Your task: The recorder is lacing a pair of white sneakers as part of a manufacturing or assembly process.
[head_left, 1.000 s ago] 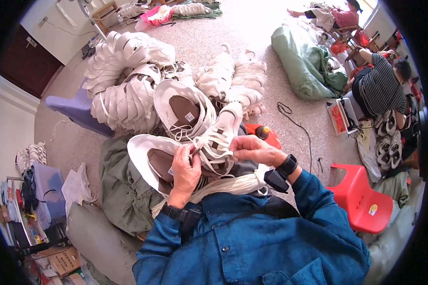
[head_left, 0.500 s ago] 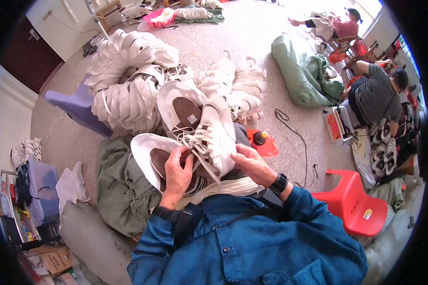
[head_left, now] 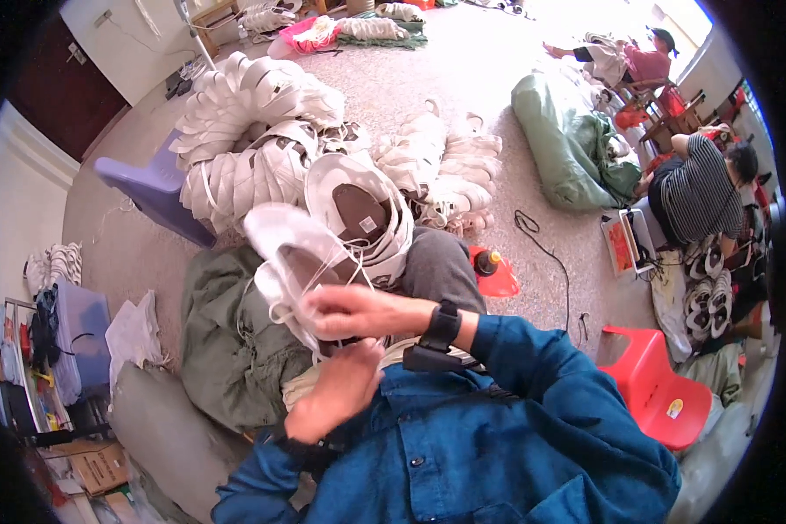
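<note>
Covering the near edge of a white shoe [head_left: 279, 229], the right hand [head_left: 349, 313] comes in from about 3 o'clock, way too blurry to tell if it's gripping anything. Left hand [head_left: 339, 393] is just below it at 6 o'clock, also smeary, so can't tell what it's grasping, if anything. Going from the hands, that shoe's at 11 o'clock, with another shoe [head_left: 358, 210] just past it at 12. Purple chair [head_left: 162, 188] is near 10, bottle [head_left: 489, 263] at 2, red chair [head_left: 651, 380] roughly 3.
</note>
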Available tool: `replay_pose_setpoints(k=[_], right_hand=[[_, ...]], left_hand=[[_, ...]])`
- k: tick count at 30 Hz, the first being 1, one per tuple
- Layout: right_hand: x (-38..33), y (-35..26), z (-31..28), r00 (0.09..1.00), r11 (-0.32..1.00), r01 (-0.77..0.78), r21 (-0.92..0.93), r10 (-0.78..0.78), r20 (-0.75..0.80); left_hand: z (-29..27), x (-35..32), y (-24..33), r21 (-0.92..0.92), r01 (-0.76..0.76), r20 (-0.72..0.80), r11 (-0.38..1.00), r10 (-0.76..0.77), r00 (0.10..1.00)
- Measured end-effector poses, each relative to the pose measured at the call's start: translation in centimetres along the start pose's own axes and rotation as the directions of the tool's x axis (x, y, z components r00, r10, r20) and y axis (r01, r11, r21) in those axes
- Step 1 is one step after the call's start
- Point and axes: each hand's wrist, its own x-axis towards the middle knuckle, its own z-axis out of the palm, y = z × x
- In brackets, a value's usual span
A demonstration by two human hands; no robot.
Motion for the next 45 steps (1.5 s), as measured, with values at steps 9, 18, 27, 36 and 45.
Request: replay_pose_setpoints(k=[9, 18, 27, 36, 45], right_hand=[[-4.8, 3.8, 1.4, 0.992, 0.977, -0.042, 0.21, 0.016, 0.122], [-14.0, 5.2, -4.9, 0.985, 0.874, -0.008, 0.486, 0.09, -0.146], [-17.9, 7.2, -7.0, 0.83, 0.669, 0.343, 0.659, 0.113, -0.546], [-18.6, 7.6, -6.4, 0.742, 0.742, 0.318, 0.59, 0.193, -0.642], [-11.2, 8.0, -5.8, 0.637, 0.893, 0.141, 0.428, 0.249, -0.73]], left_hand=[[-5.9, 13.5, 2.0, -0.018, -0.245, -0.153, 0.969, 0.24, 0.959], [-2.0, 15.5, -12.0, 0.465, 0.166, 0.181, 0.87, -0.277, 0.944], [-7.1, 15.3, -6.3, -0.728, 0.661, 0.48, 0.181, -0.554, 0.68], [-16.5, 6.5, 2.6, -0.705, 0.477, 0.233, 0.524, -0.464, 0.854], [-22.7, -15.5, 3.8, -0.716, 0.2, -0.215, 0.669, -0.484, 0.848]])
